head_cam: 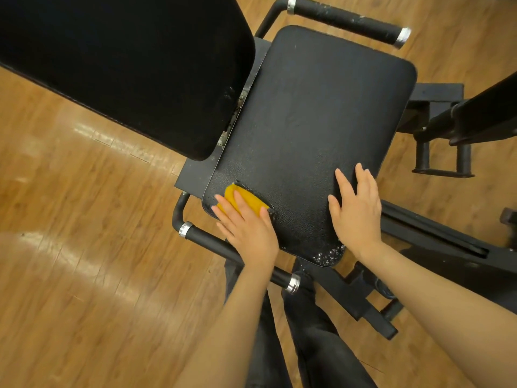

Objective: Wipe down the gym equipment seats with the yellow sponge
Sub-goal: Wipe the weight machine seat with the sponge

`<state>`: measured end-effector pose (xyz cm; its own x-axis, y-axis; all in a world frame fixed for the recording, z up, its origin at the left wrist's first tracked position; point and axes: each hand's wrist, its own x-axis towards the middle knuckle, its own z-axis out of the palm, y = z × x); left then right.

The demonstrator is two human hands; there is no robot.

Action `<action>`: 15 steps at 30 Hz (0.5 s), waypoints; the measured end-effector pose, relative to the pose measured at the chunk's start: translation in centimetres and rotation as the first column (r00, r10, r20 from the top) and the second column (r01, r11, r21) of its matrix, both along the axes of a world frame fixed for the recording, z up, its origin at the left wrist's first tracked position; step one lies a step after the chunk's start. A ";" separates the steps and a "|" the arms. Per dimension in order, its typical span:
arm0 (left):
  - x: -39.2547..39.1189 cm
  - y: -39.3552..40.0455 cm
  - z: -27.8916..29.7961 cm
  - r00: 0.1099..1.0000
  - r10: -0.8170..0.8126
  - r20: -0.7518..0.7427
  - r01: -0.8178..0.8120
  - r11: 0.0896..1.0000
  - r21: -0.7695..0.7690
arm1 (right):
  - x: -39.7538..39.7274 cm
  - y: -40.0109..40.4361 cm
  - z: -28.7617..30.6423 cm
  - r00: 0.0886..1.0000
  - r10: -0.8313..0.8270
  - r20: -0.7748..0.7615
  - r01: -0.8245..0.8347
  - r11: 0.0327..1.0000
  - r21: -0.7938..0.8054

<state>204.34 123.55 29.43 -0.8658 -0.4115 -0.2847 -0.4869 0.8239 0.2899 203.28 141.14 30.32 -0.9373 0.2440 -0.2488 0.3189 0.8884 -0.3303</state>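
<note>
Yellow sponge [246, 199] lies flat on black seat [313, 130].

The seat [313, 130] is in the middle, above the floor [70, 247], with the backrest [126, 65] at its left. Of the 2 handles, the far handle [347, 21] runs behind the seat and the near handle [212, 242] before it. The sponge [250, 201] lies on the seat's near left corner, under the left hand [249, 228]. The right hand [356, 214] rests on the near right edge.

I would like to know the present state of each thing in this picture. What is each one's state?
yellow sponge: lies flat on a seat pad corner, under the left hand.
left hand: fingers straight, pressing on the sponge.
right hand: flat, resting on the seat pad's edge.
seat pad: white droplets at its near corner.
backrest pad: no hand touches it.
</note>
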 end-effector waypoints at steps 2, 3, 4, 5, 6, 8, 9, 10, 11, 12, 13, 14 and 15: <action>-2.5 -1.5 -0.4 0.999 0.043 -0.014 -0.044 0.999 -0.023 | 0.0 0.0 -0.1 1.000 -0.004 0.005 0.004 1.000 0.001; -3.6 -2.2 -0.5 0.997 0.070 -0.028 -0.071 0.997 -0.037 | 0.0 0.0 -0.2 1.000 -0.003 0.004 0.003 1.000 0.002; -4.4 -2.6 -0.5 0.995 0.091 -0.041 -0.093 0.995 -0.046 | 0.0 0.0 -0.2 1.000 -0.003 0.002 0.003 1.000 0.003; -4.7 -2.7 -0.5 0.993 0.110 -0.052 -0.112 0.993 -0.044 | 0.0 0.0 -0.2 1.000 -0.003 -0.001 0.003 1.000 0.002; -4.5 -2.3 -0.4 0.989 0.132 -0.062 -0.134 0.991 -0.027 | 0.0 0.0 -0.2 1.000 -0.004 -0.002 0.004 1.000 -0.001; -2.5 -0.8 0.1 0.983 0.176 -0.056 -0.174 0.984 0.035 | 0.0 0.0 -0.2 1.000 -0.004 -0.003 0.004 1.000 -0.005; -1.1 0.1 0.4 0.981 0.188 -0.044 -0.184 0.980 0.071 | 0.0 0.0 -0.2 1.000 -0.003 -0.006 0.003 1.000 -0.003; 0.3 0.8 0.6 0.981 0.191 -0.030 -0.188 0.977 0.097 | 0.1 0.0 -0.2 1.000 -0.002 -0.010 0.002 1.000 0.000; 1.3 1.2 0.7 0.983 0.184 -0.020 -0.181 0.977 0.112 | 0.1 0.0 -0.2 1.000 -0.002 -0.015 0.002 1.000 0.002; 1.7 0.9 0.6 0.985 0.172 -0.013 -0.170 0.979 0.115 | 0.1 0.0 -0.3 1.000 -0.002 -0.018 0.002 1.000 0.004; 1.4 0.3 0.5 0.986 0.165 -0.006 -0.163 0.980 0.113 | 0.1 0.0 -0.3 1.000 -0.001 -0.019 0.001 1.000 0.006; 0.6 -0.5 0.2 0.985 0.173 -0.002 -0.171 0.980 0.101 | 0.1 0.0 -0.4 1.000 0.000 -0.019 0.000 1.000 0.009; -0.6 -1.4 0.1 0.981 0.191 -0.006 -0.190 0.978 0.087 | 0.1 0.0 -0.5 1.000 0.002 -0.020 -0.002 1.000 0.014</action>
<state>203.71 122.18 29.49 -0.7780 -0.5442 -0.3139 -0.6280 0.6882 0.3634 203.42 141.15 29.86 -0.9425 0.2457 -0.2266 0.3108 0.8936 -0.3238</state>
